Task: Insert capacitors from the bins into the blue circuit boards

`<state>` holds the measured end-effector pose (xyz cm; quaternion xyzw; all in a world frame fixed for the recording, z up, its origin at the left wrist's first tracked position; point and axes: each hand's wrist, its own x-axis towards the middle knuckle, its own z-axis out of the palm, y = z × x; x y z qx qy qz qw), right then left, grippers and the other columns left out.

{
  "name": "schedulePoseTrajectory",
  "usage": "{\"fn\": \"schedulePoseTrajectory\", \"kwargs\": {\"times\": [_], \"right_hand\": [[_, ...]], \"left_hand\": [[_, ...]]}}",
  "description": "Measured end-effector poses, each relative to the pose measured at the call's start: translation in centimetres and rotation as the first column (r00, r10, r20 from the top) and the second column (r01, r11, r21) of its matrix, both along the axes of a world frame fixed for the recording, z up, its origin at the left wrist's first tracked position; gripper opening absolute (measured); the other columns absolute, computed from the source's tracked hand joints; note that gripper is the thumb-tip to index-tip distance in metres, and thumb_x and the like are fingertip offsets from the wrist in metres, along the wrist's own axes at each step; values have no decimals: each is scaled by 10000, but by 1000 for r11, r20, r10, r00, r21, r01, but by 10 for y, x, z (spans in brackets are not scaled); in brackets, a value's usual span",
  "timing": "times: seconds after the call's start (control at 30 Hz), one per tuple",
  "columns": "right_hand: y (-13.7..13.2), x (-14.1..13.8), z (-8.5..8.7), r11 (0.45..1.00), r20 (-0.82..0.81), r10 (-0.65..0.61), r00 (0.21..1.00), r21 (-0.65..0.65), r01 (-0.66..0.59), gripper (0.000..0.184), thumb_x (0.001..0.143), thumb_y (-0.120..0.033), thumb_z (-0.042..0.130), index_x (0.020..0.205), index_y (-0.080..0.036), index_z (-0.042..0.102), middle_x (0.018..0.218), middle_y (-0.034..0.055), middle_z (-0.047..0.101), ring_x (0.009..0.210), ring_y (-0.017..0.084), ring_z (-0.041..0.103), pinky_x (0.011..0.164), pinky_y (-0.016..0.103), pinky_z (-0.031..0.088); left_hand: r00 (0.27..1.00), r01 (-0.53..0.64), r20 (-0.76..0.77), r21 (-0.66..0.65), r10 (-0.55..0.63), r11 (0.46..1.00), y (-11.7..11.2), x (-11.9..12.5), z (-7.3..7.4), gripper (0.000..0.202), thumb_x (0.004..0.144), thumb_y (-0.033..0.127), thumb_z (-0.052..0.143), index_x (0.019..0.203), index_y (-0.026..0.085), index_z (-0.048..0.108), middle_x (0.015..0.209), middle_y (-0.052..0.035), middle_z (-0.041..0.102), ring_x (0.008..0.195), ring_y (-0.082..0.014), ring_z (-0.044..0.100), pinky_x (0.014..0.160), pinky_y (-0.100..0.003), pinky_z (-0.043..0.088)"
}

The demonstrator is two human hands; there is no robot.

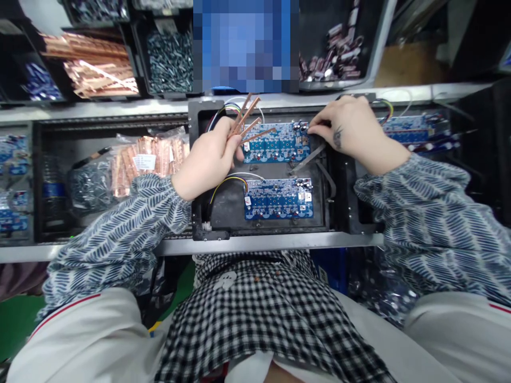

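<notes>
My left hand (215, 154) is closed around several thin copper strips (249, 114), which fan out over the left end of the upper blue circuit board (275, 149). At that board's right end, the thumb and fingertips of my right hand (347, 127) pinch together near small black components. Whatever sits between those fingertips is too small to make out. A second blue circuit board (279, 199) lies below the first, in the same black tray (227, 215). Coloured wires (229, 181) run from the left ends of the boards.
Bins along the back hold copper strips (99, 69), dark metal screws (170, 61) and brownish cylindrical parts (339, 53). Left of the tray lies a plastic bag of copper pieces (147, 159). Another tray with boards (415, 130) stands at right. A metal rail (275, 243) edges the front.
</notes>
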<state>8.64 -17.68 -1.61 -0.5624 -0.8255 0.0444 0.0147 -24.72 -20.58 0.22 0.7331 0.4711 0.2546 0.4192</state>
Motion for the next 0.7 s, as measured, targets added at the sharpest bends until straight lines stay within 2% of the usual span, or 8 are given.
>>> {"fn": "schedulePoseTrajectory", "kwargs": {"times": [0.1,0.17,0.27,0.37,0.5,0.57,0.63,0.7], "right_hand": [[-22,-30,25,997,-43,1,999,82,3,388,1026,-520,485,1163,-238,713,1203,150,693,1085,366,576,912,549,427],[-36,-59,43,996,-67,48,997,73,-43,392,1043,-453,473,1273,-204,671,1307,163,657,1191,380,565,973,541,424],[-45,-100,59,994,-99,106,990,22,-104,397,1085,-380,365,1270,-215,675,1326,143,648,1236,360,565,1001,507,432],[-44,-122,65,998,-109,6,994,65,1,468,1106,-385,283,1278,-208,681,1321,146,656,1195,348,589,968,494,449],[-39,-121,62,994,-131,10,991,106,4,474,1109,-384,284,1235,-215,708,1287,126,698,1170,332,609,982,486,461],[-33,-114,53,996,-129,44,991,79,-33,418,1095,-349,334,1185,-232,726,1208,108,729,1119,315,633,959,469,477],[-26,-105,39,996,-115,87,989,42,-83,340,1051,-312,427,1155,-229,739,1125,98,748,1058,306,658,915,449,495],[-19,-95,23,991,-76,134,988,4,-134,310,1007,-281,474,1106,-205,758,1069,102,759,1008,303,676,870,435,507]], "left_hand": [[995,-16,-93,78,23,997,2,7,4,101,1005,223,533,1099,205,565,779,-35,639,828,-250,660,797,-315,487],[983,9,-183,134,16,991,3,14,8,134,1008,208,508,1129,193,563,801,-56,642,850,-267,660,795,-328,482],[965,73,-260,197,-20,978,8,27,16,159,1034,219,457,1163,190,546,829,-64,655,805,-265,655,747,-332,463],[981,84,-192,246,-37,966,15,32,20,135,1055,211,418,1144,211,519,872,-49,683,807,-244,661,732,-324,443],[990,101,-122,211,-76,972,22,31,19,119,1086,210,395,1136,227,501,845,-20,675,762,-218,641,733,-314,430],[971,126,-228,212,-77,969,26,31,16,143,1090,228,415,1185,227,521,846,-27,666,745,-237,627,698,-325,410],[921,140,-388,267,-26,953,33,31,13,156,1072,211,467,1203,228,551,907,-47,670,784,-256,612,676,-327,383],[882,139,-470,321,30,937,42,29,9,154,1064,201,499,1194,235,576,977,-50,678,822,-257,591,689,-320,375]]}}
